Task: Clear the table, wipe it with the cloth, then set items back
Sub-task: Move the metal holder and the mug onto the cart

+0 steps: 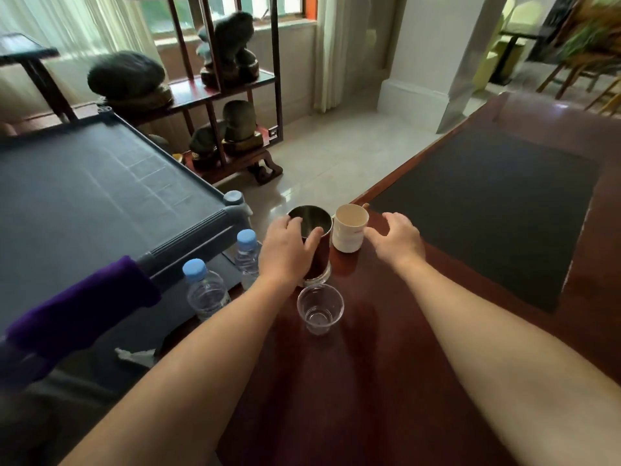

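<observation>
My left hand (285, 250) grips a steel tumbler (314, 227) standing near the left edge of the dark wooden table (386, 364). Beside it to the right stands a white mug (349, 230). My right hand (398, 238) hovers just right of the mug with fingers spread and relaxed, holding nothing. A clear plastic cup (320, 309) stands on the table just in front of the tumbler. A purple cloth (84, 307) hangs over the rail of the grey cart (100, 196) on the left.
Two water bottles (205, 290) (247, 253) with blue caps stand on the cart's lower shelf. A black mat (497, 210) lies on the table at the right. A wooden display shelf (228, 95) with stones stands behind, across tiled floor.
</observation>
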### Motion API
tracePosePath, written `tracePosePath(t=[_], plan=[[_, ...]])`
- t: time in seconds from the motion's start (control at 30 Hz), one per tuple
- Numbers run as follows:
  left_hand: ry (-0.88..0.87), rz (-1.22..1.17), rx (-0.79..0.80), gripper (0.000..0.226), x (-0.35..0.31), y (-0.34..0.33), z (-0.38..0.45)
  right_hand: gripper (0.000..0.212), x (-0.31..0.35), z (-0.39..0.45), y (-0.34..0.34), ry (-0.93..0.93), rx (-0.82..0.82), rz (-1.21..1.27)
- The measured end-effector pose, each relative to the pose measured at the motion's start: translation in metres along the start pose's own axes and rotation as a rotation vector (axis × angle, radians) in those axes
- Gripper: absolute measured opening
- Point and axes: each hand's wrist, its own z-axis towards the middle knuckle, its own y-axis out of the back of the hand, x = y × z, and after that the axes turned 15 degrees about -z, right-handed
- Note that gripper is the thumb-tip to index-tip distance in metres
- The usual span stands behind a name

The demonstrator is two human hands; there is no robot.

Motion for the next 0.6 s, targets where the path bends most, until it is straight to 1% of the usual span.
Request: tracePosePath(t=[0.07,0.1,0.13,0.2,0.3,0.43,0.6], plan=[[-0.153,0.245,0.028,0.054,-0.007,0.021,-0.005,0.062,0.015,-0.009,0.017,0.072,-0.031,-0.083],[-0.199,0.356,0.047,0.053,-0.010,0.032,-0.006,0.060,0.022,-0.014,0.025,0.103,-0.041,-0.117],[-0.216,0.447,0.066,0.054,-0.013,0.042,-0.007,0.058,0.029,-0.019,0.033,0.129,-0.049,-0.151],[-0.197,0.556,0.085,0.057,-0.015,0.063,-0.008,0.057,0.044,-0.028,0.045,0.175,-0.070,-0.207],[-0.161,0.607,0.077,0.058,-0.012,0.092,-0.010,0.056,0.066,-0.039,0.056,0.229,-0.092,-0.257],[-0.121,0.591,0.050,0.056,0.002,0.131,-0.016,0.059,0.102,-0.050,0.059,0.288,-0.071,-0.283],[0.000,0.626,0.015,0.059,0.037,0.187,-0.024,0.060,0.170,-0.062,0.055,0.368,-0.045,-0.176]])
